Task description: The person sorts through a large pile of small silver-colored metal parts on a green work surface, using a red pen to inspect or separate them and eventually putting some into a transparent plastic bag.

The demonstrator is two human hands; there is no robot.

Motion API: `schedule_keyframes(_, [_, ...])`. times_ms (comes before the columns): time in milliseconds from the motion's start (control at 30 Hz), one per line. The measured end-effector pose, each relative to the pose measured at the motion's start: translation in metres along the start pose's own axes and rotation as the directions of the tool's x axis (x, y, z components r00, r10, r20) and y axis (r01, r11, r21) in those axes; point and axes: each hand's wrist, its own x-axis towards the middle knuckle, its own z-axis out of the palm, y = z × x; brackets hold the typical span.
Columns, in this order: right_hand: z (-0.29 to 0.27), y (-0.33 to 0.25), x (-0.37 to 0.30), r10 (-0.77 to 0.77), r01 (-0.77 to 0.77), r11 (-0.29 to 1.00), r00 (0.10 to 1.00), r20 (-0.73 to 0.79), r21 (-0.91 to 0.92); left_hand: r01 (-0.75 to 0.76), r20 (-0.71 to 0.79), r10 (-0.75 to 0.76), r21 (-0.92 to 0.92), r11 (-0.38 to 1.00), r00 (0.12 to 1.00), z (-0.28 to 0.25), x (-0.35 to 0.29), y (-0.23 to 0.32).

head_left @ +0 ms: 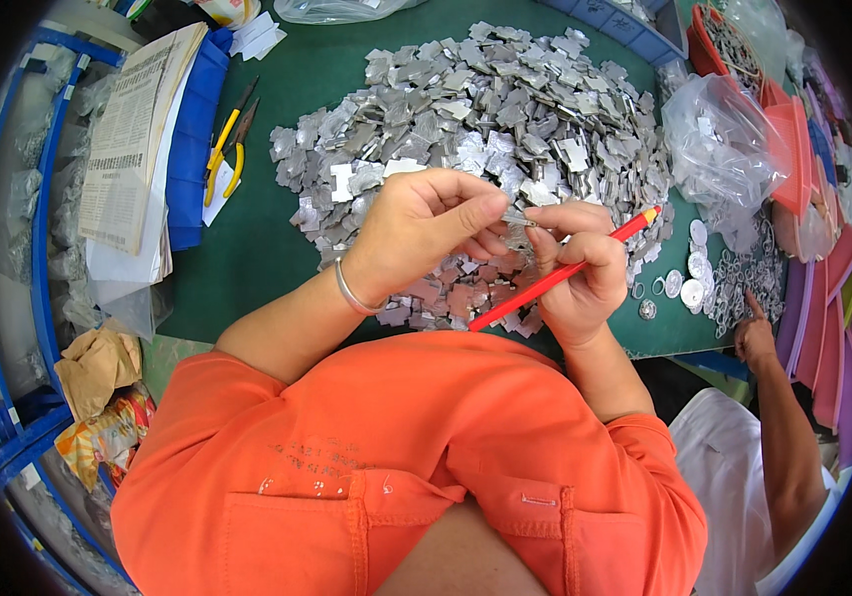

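One orange shirt [406,427] — one pencil [545,282]

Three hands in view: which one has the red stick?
The person's right hand: the red stick lies across it. The left hand, above the bracelet, and the co-worker's hand, far right, have none.

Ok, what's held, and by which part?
Left hand and right hand pinch a small thin piece by its opposite ends; the right also grips a red pencil-like tool near its middle.
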Motion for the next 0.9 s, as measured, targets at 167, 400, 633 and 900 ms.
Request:
schedule_keyframes(167, [0.011,-0.011,-0.005,0.325,-0.267,0.902,0.937,-0.126,0.338,-0.199,-0.079,0.195,-0.048,0.979,0.978,0.007,0.001,-0.011])
schedule_keyframes(400, [-0.016,0.006,0.011,-0.156,0.151,0.981,0.987,-0.029,-0.123,-0.581,0.083,0.694,0.621,0.525,0.716,0.002,-0.005,-0.014])
schedule_keyframes(633, [-0.144,0.081,0.076,-0.031,-0.225,0.745,0.929,-0.369,-0.627,-0.216,0.044,0.741,0.966,0.139,0.67,-0.049,0.023,-0.004])
schedule_keyframes(900, [-0.044,0.028,0.031,0.223,-0.241,0.965,0.961,-0.165,-0.102,-0.354,-0.031,0.611,0.791,0.499,0.791,-0.035,0.016,-0.002])
